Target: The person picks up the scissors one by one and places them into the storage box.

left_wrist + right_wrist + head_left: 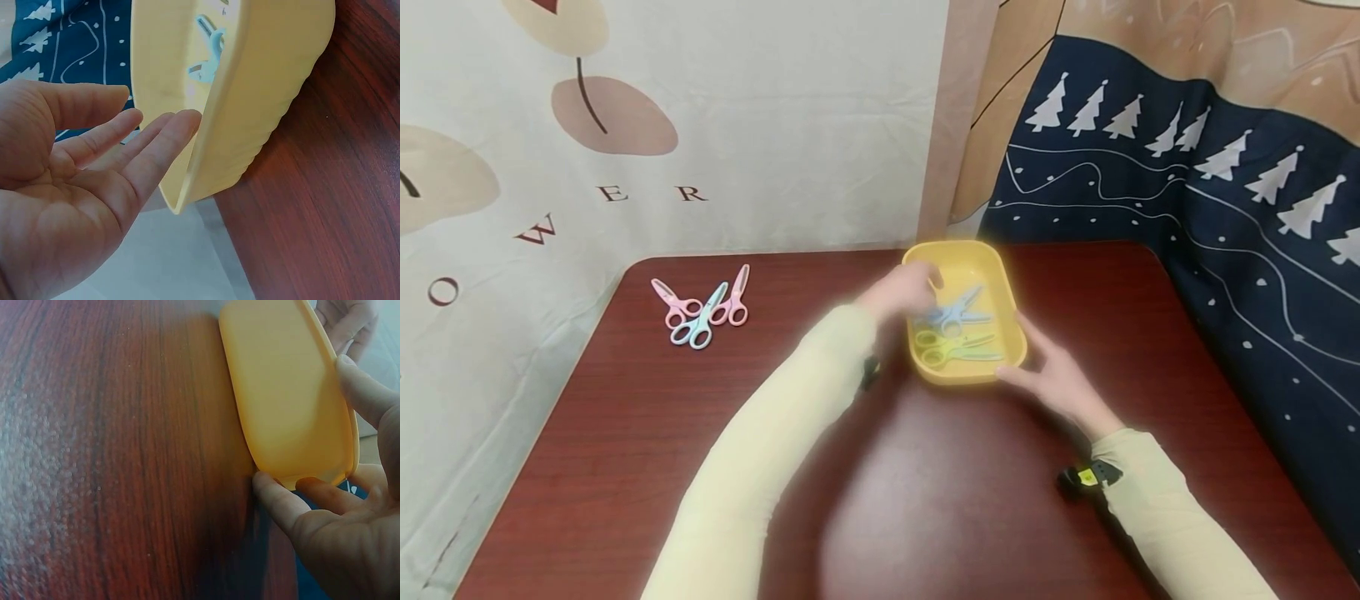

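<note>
At the back of the table stands a yellow plastic tray (962, 271). Blue scissors (956, 319), yellow-green scissors (973, 341) and pale green scissors (977, 355) lie inside it. My left hand (904, 290) hovers at the tray's left rim, partly over its inside. In the left wrist view its fingers (159, 147) are loosely extended with nothing between them. My right hand (1056, 371) grips the tray's near right corner; in the right wrist view the thumb (369, 390) presses the rim and the other fingers lie against the side.
Pink scissors (664, 292), light blue scissors (711, 305) and a second pair of pink scissors (738, 292) lie grouped at the table's back left. Printed cloth (790, 167) hangs behind the dark red table (662, 433), with navy cloth (1090, 183) along the right.
</note>
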### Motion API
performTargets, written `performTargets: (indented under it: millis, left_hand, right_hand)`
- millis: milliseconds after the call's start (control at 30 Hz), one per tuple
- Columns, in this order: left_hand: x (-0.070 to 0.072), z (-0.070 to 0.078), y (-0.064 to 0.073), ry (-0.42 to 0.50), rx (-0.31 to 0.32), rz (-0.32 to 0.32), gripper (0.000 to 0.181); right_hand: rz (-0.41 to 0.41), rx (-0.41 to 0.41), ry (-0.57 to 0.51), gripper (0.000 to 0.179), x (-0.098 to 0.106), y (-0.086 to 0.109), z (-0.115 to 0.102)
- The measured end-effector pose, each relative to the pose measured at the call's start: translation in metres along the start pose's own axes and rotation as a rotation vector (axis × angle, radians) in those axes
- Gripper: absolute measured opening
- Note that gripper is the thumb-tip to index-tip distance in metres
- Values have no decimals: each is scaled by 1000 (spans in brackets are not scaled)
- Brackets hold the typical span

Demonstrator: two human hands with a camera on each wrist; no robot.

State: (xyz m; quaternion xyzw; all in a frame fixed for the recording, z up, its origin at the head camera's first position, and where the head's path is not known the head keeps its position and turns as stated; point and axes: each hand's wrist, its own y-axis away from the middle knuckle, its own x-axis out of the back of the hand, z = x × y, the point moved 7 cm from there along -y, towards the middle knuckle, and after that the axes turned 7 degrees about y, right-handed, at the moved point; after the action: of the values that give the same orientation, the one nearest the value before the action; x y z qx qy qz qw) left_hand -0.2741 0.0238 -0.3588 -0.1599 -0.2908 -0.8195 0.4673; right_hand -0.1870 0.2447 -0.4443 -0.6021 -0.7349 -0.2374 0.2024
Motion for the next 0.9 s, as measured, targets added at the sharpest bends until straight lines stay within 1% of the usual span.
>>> performTargets:
  millis: [33, 67, 100, 200, 233, 367, 467, 533, 567, 700, 900]
  left_hand:
    - [3, 1, -8, -94, -48, -7, 43]
    - [6, 4, -10, -173, -95, 5, 42]
    - [8, 2, -10, -177, -96, 0, 41]
    - [15, -2, -8, -144, -100, 11, 37]
    - [17, -2, -6, -130, -113, 20, 36]
    - [25, -9, 3, -67, -121, 57, 35]
    - [29, -13, 8, -33, -137, 67, 36]
    - [31, -15, 11, -16, -151, 70, 36]
    - [32, -16, 11, -26, -167, 67, 37]
    - [35, -19, 13, -30, -191, 62, 33]
    - [43, -29, 23, 34, -184, 65, 31]
  right_hand:
    - [0, -5, -2, 99, 0, 0, 0]
    - [-1, -10, -3, 99, 0, 0, 0]
    - [0, -18, -5, 99, -1, 0, 0]
    - [4, -38, -5, 98, 0, 0, 0]
    - [4, -39, -3, 98, 0, 0, 0]
    - [7, -42, 2, 98, 0, 1, -1]
    - [3, -43, -7, 99, 0, 1, -1]
    - [0, -37, -19, 99, -1, 2, -2]
    - [-3, -34, -23, 99, -1, 2, -2]
    - [-2, -19, -30, 99, -1, 2, -2]
    - [4, -29, -16, 102, -1, 2, -1]
